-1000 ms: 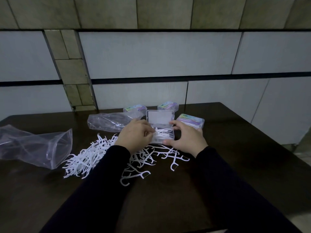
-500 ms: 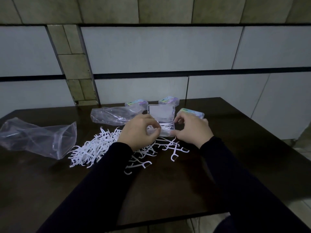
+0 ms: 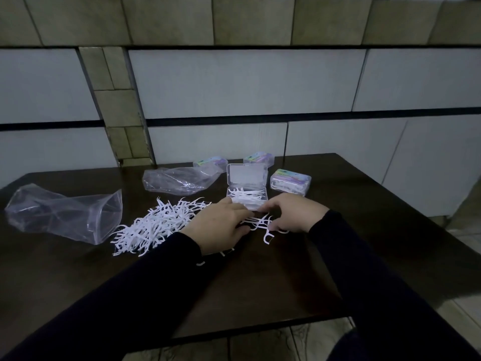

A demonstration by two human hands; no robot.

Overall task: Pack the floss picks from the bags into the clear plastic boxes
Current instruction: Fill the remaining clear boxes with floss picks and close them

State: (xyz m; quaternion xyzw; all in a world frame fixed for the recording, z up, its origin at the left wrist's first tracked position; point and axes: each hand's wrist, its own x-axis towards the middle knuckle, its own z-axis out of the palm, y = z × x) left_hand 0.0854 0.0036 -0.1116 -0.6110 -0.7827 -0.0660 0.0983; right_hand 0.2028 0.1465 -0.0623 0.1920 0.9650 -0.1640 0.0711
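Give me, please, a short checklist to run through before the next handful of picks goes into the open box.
1. Lid up: ok. The open box has its lid standing back, mouth clear.
2. Room in the box: ok. Picks lie inside, but how full it is cannot be judged exactly.
3. Picks within reach: ok. The loose picks lie just in front of the box, the big pile to its left.
4. Grip: cannot tell. The left hand and right hand rest over the loose picks; whether any is pinched is hidden.
5. Picks lined up: not ok. They lie tangled.
6. Bags emptied: cannot tell. Near bag looks empty.
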